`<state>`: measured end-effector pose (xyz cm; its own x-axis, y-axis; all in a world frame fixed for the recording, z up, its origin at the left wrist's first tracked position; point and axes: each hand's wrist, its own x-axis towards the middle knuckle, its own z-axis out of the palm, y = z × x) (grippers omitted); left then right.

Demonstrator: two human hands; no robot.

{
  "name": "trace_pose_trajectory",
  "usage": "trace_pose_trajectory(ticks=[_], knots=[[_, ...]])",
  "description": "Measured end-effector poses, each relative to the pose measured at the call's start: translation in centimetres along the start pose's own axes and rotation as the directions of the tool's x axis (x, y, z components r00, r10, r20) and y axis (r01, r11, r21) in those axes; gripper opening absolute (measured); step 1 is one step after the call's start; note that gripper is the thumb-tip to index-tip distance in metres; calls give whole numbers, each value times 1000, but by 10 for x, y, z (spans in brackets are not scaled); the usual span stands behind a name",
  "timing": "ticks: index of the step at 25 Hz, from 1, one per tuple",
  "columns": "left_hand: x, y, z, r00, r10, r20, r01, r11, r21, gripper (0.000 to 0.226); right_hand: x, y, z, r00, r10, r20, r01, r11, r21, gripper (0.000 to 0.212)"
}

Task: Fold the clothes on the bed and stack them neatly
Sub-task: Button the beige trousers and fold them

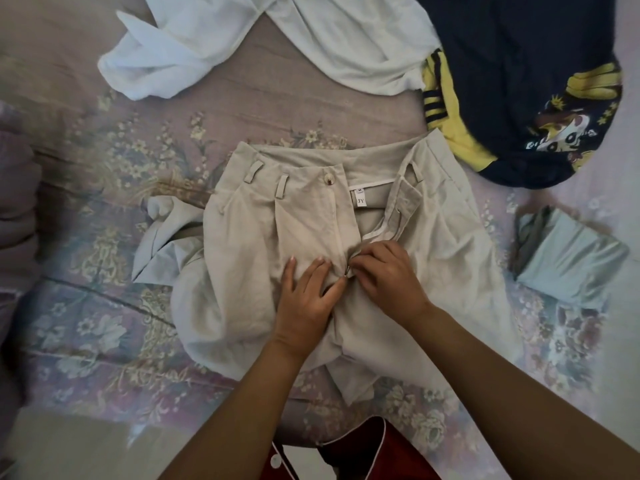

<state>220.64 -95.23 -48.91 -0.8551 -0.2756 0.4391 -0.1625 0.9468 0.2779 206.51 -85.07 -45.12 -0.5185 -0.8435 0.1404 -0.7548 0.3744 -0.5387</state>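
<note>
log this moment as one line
step: zipping fly | item: beige trousers | left hand: presses fabric flat | right hand: pinches zipper pull | folded: grey-green garment

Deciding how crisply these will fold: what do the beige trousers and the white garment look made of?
Beige trousers: likely a light woven linen or cotton, matte, finely creased. White garment: seemingly a thin, soft cotton-like cloth, matte, lying in loose rumpled folds. Exact fibres cannot be told.

Trousers (304, 244) at frame centre on bed (86, 306), waistband toward top. Both hands on fly: left hand (308, 299) beside right hand (388, 271). Shirt (263, 39) at upper centre. Printed garment (526, 91) at upper right, touching shirt. Folded piece (568, 254) at right edge.
</note>
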Motion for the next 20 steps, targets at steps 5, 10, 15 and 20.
trace_pose_trajectory(ticks=[5, 10, 15, 20], knots=[[8, 4, -1, 1000, -4, -17, 4, 1000, 24, 11, 8, 6, -6, 960, 28, 277, -6, 997, -82, 18], [18, 7, -1, 998, -42, -53, 40, 999, -27, 16, 18, 7, -7, 913, -65, 404, 174, 955, -241, 15], [34, 13, -3, 995, -33, -93, 45, 991, 124, 33, 21, -1, -9, 921, 24, 390, 99, 951, -292, 33], [30, 16, -10, 996, -73, -59, 80, 991, 112, 30, 29, 0, -15, 875, 12, 484, 102, 972, -210, 15]])
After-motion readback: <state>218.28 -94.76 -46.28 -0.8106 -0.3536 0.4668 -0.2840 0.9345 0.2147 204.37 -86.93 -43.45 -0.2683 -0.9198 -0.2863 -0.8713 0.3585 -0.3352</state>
